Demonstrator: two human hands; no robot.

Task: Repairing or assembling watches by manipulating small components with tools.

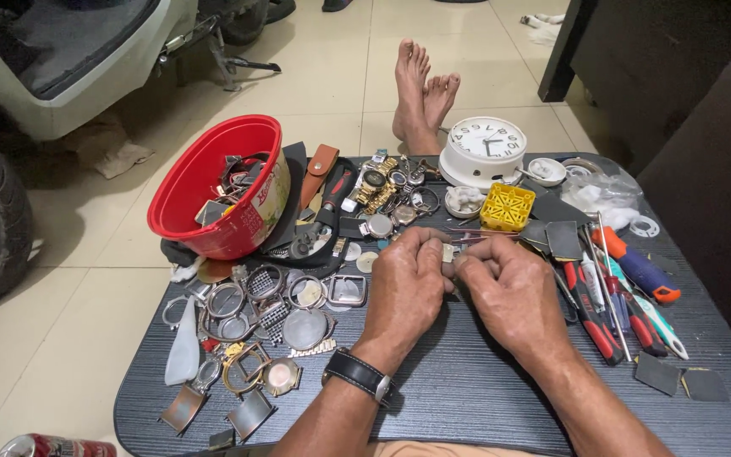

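Pinching something tiny between both hands here: the left hand (pixel 405 288) and right hand (pixel 509 292) have their fingertips pressed together around a small pale part (pixel 448 252), held just above the dark tray (pixel 467 381), near its middle. What the part is, I can't tell, it's mostly hidden by fingers. Thin tweezers (pixel 475 233) lie just beyond the knuckles.

Biggest risk, I'd guess: the part slipping out of that pinch. It's small, and if it pops loose it could land in the watch cases (pixel 264 313) heaped on the left or roll off the edge onto the floor tiles (pixel 78 313), and good luck finding it there.

Second thing: the tray is crowded. The screwdrivers (pixel 615 296) sit close by the right wrist, and the red bowl (pixel 217 182) hangs partly over the far left edge. A careless elbow or sleeve-less forearm sweep could knock either one. The yellow holder (pixel 507 206) and white clock (pixel 484 151) look safer, further back.
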